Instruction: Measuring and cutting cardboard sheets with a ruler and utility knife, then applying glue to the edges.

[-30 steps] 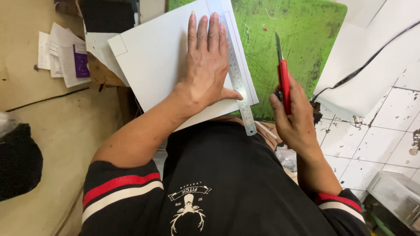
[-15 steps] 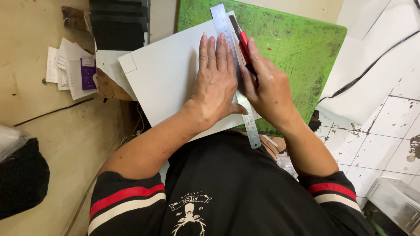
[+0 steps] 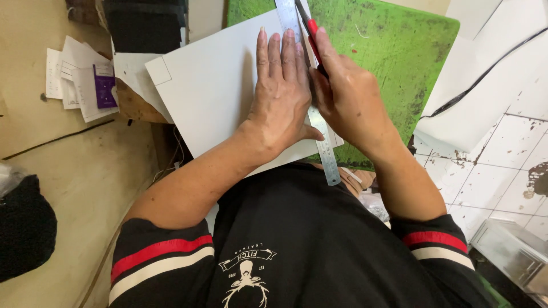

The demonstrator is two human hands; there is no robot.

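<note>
Pressing hand: left hand (image 3: pixel 282 97) lies flat and fully spread, palm down, on the white sheet (image 3: pixel 217 91), its fingertips against the steel ruler (image 3: pixel 319 142).
Cutting hand: right hand (image 3: pixel 348 97) is curled closed around the red-handled knife (image 3: pixel 311 28), just to the right of the ruler and touching the left hand's thumb side.
Ruler axis: long axis runs from the person's belly away toward the top of the view, leaning slightly left; the near end overhangs the sheet's near edge, the far end leaves the picture.
Knife direction: tip points away from the person, along the ruler's right edge; the blade's very end is cut off by the frame.
Sheet edges: right edge sits under the ruler; the left corner overhangs the green cutting mat (image 3: pixel 399 68) toward the wooden surface (image 3: pixel 68 171).
Open room: bare green mat lies to the right of the knife; white tiled floor (image 3: pixel 491 171) beyond that.
Crowded side: loose papers (image 3: pixel 80 80) and a dark block (image 3: pixel 145 25) lie left of the sheet.
</note>
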